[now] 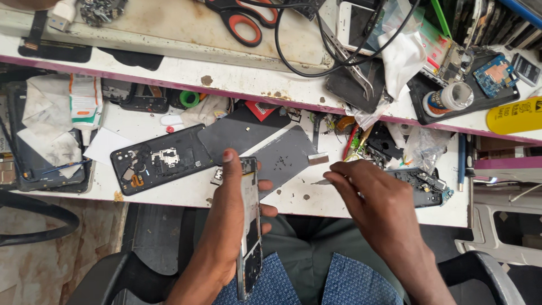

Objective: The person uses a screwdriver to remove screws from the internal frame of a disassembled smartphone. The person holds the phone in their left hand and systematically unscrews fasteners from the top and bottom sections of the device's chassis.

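I am looking down at a messy white workbench (186,195). My left hand (228,226) is closed around an opened phone (249,226), holding it on its edge over my lap, just in front of the bench. My right hand (372,197) is pinched shut on a thin metal tool (320,182), likely tweezers, with its tip down near the bench next to a grey plate (282,158) dotted with tiny screws. I think I am at the step of picking up a small screw or part for the phone. The next move needs a very steady pinch and a slow, careful lift, because the bits are tiny and easy to drop. A black phone back (161,161) lies to the left, and orange scissors (245,20) sit on the shelf above.
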